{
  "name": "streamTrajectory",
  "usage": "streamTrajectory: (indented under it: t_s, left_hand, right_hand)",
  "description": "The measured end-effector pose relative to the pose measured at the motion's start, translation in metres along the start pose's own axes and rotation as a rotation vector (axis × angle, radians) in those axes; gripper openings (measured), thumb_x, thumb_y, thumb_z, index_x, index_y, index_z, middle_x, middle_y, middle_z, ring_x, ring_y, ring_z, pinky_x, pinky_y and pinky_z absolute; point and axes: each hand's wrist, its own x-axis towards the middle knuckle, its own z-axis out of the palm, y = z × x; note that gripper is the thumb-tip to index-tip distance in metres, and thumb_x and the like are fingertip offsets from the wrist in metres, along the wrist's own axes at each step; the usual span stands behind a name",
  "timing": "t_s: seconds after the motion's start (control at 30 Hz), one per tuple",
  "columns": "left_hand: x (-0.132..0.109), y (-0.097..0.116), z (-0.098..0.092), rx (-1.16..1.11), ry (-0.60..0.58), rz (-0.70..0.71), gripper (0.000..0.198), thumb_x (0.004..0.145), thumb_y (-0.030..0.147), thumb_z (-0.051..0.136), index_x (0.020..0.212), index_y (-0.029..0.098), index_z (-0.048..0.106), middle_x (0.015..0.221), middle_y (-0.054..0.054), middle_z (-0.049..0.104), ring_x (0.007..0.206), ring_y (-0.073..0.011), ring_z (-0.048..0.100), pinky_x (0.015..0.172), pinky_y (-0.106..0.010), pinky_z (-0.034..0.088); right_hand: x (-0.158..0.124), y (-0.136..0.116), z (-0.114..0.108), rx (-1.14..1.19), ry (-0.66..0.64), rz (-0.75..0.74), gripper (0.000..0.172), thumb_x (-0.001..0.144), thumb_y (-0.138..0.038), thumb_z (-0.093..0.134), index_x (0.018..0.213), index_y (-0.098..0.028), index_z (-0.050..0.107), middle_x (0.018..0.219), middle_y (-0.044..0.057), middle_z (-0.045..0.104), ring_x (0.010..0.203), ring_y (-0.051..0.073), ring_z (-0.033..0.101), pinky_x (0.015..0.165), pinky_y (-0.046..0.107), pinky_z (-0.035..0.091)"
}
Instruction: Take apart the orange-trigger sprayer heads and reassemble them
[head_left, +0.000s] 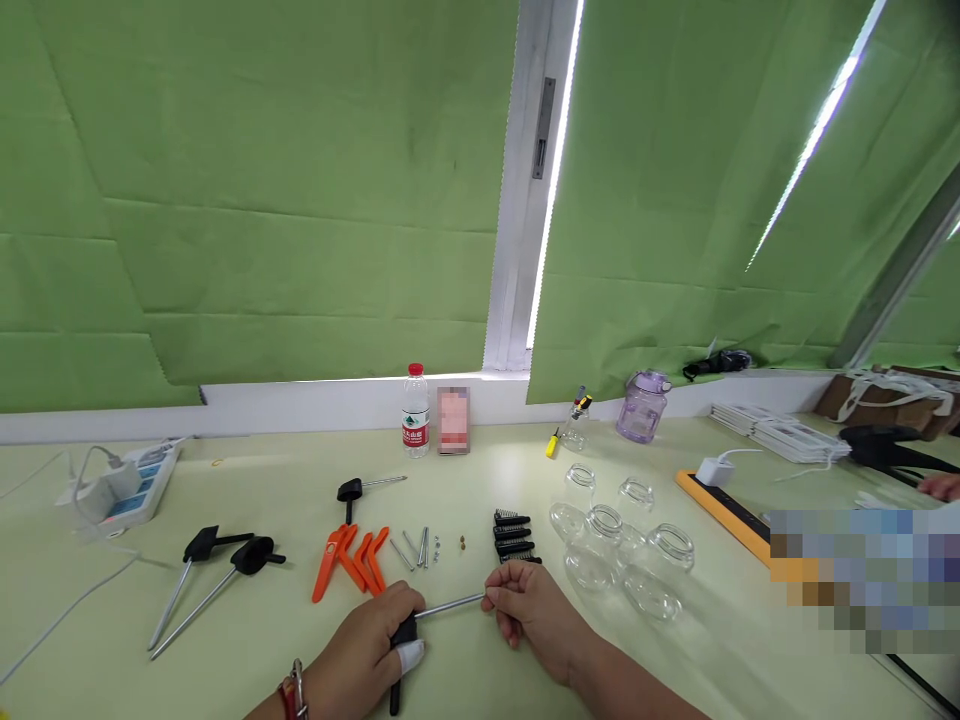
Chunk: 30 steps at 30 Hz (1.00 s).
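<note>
My left hand is closed around the black head of a black-headed metal rod, which points right. A white wrap covers the thumb of this hand. With thumb and index finger, my right hand pinches the rod's far tip; whether a small part is also between the fingers I cannot tell. Just beyond my left hand lie several orange levers. Metal pins and tiny brass-coloured bits lie beyond the rod. Black pieces with springs sit just past my right hand.
Several clear glass bottles stand and lie at the right. Two similar black-headed rods lie at the left, another farther back. A water bottle, purple jug and power strips are also on the table.
</note>
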Motion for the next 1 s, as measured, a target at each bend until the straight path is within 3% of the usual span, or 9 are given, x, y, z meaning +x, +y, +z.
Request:
streamTrajectory:
  t_s: [1.0]
  left_hand:
    - [0.0015, -0.001, 0.002, 0.045, -0.012, -0.008, 0.019, 0.074, 0.019, 0.048, 0.091, 0.024, 0.054, 0.088, 0.001, 0.058, 0.078, -0.0156, 0.051, 0.069, -0.025, 0.04]
  right_hand:
    - [-0.0027, 0.0003, 0.002, -0.144, -0.066, -0.027, 0.025, 0.069, -0.038, 0.062, 0.071, -0.016, 0.049, 0.06, -0.001, 0.06, 0.04, 0.006, 0.045, 0.036, 0.019, 0.034]
